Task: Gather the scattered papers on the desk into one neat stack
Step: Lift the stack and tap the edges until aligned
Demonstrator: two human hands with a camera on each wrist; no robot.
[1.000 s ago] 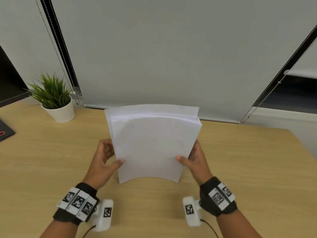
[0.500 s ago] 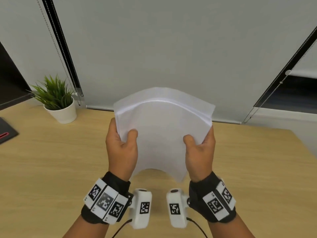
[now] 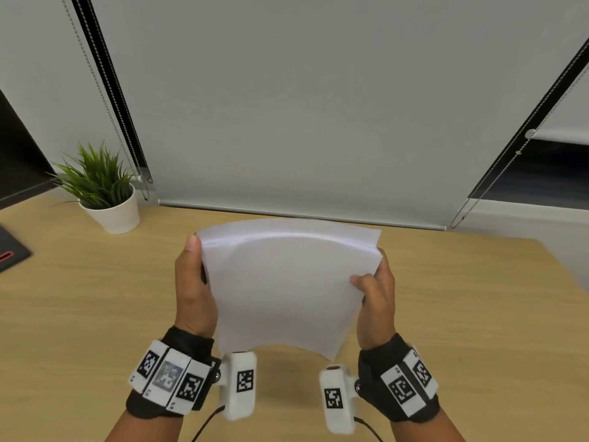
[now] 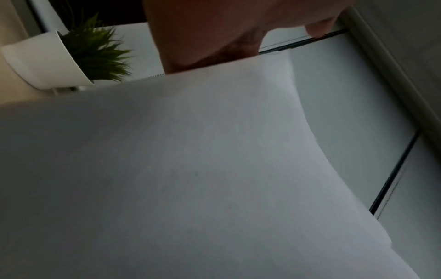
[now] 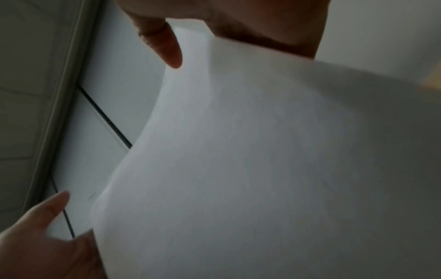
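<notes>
A stack of white papers [image 3: 287,282] stands nearly upright over the wooden desk [image 3: 462,314], bowed toward me, its top edges fairly even. My left hand [image 3: 191,282] holds its left edge, thumb up by the top left corner and fingers hidden behind the sheets. Gripping the right edge is my right hand [image 3: 374,298], thumb on the front face and fingers behind. The papers [image 4: 190,169] fill the left wrist view below my left hand [image 4: 203,34]. In the right wrist view my right hand [image 5: 238,24] pinches the papers [image 5: 262,169]. Whether the bottom edge touches the desk is unclear.
A small green plant in a white pot [image 3: 108,199] stands at the back left. A dark flat object [image 3: 9,253] lies at the desk's left edge. A lowered roller blind [image 3: 302,106] with bead chains hangs behind the desk.
The stack went up and back between my hands, then came down toward me. My left thumb slid off the front face to the top left corner. The right hand keeps its grip.
</notes>
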